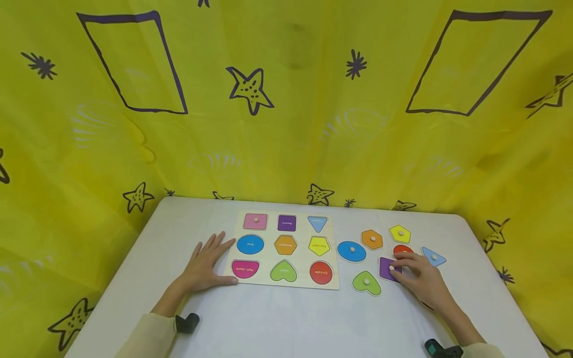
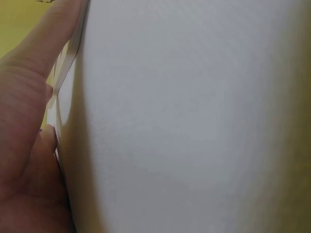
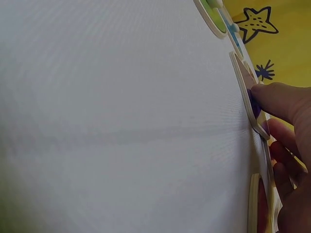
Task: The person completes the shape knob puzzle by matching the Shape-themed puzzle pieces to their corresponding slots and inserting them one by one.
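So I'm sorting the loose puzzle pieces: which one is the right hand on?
The purple square piece. The right hand rests on its right edge, thumb at its side; the green heart, blue oval and orange hexagon lie untouched.

White table (image 1: 277,318), covered in a plain white cloth. On it, left of centre, a wooden puzzle board (image 1: 304,282) lies flat, with nine coloured shape recesses in three rows; a pink square piece (image 1: 255,221) sits in its far left recess. To the right of the board, loose pieces lie on the cloth: blue oval (image 1: 351,251), orange hexagon (image 1: 372,239), yellow pentagon (image 1: 400,233), red piece (image 1: 402,249) partly hidden, light blue triangle (image 1: 433,256), purple square (image 1: 386,269), green heart (image 1: 366,283). The left hand (image 1: 207,264) rests flat on the cloth, touching the board's left edge. The right hand (image 1: 423,279) lies on the cloth, fingers on the purple square
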The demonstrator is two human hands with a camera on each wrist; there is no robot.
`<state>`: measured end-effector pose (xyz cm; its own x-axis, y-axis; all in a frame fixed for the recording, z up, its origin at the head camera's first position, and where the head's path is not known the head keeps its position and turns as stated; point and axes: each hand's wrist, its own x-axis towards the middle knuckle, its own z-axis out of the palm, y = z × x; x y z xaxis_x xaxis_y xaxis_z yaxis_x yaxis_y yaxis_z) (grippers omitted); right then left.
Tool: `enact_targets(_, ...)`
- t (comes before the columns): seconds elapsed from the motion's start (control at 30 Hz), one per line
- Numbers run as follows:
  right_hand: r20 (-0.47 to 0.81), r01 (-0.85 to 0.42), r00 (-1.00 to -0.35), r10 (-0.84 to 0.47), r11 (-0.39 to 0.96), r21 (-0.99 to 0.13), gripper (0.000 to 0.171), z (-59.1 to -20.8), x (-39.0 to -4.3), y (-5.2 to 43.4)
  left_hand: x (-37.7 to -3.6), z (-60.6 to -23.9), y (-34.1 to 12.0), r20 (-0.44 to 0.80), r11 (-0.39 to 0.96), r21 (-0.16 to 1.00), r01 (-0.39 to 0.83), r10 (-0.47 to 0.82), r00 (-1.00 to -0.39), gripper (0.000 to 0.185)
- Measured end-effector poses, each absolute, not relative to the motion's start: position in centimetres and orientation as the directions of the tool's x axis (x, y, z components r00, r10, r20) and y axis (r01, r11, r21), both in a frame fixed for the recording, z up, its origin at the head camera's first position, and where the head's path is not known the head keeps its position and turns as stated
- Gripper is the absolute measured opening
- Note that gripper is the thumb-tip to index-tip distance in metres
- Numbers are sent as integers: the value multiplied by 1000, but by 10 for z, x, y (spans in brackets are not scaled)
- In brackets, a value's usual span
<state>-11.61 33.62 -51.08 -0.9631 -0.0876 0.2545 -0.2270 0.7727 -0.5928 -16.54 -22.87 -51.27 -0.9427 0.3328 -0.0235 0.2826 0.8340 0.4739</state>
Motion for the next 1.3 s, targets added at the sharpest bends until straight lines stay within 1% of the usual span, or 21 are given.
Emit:
enact_targets(0.37, 249, -231, -964, -98, 773, -590, 14, -507, -121, 335, -166, -516, -228, -24, 833, 479, 277, 328, -944, 107)
enact_targets(0.47, 238, -229, -965, -109, 792, -565, 14, -505, -124, 335, -166, -517, -228, -33, 831, 486, 271, 327, -944, 108)
enact_targets(0.6, 215, -224, -969, -125, 814, -536, 12, -496, -129, 335, -166, -518, -228, -42, 831, 488, 269, 330, -943, 108)
enact_targets(0.7, 183, -212, -974, -130, 801, -560, 12, -487, -132, 333, -167, -520, -229, -39, 835, 477, 274, 332, -943, 108)
enact_targets(0.8, 178, -216, -974, -138, 793, -570, 15, -477, -136, 330, -166, -522, -230, -33, 837, 473, 276, 330, -944, 108)
enact_targets(0.97, 223, -261, -961, -162, 796, -547, 19, -463, -154, 323, -166, -522, -231, -19, 839, 464, 283, 329, -944, 108)
enact_targets(1.1, 231, -277, -957, -175, 787, -551, 23, -454, -171, 315, -166, -521, -231, -19, 841, 463, 279, 325, -946, 108)
enact_targets(1.3, 221, -271, -961, -169, 752, -602, 23, -443, -191, 297, -164, -518, -230, -23, 834, 476, 278, 328, -944, 107)
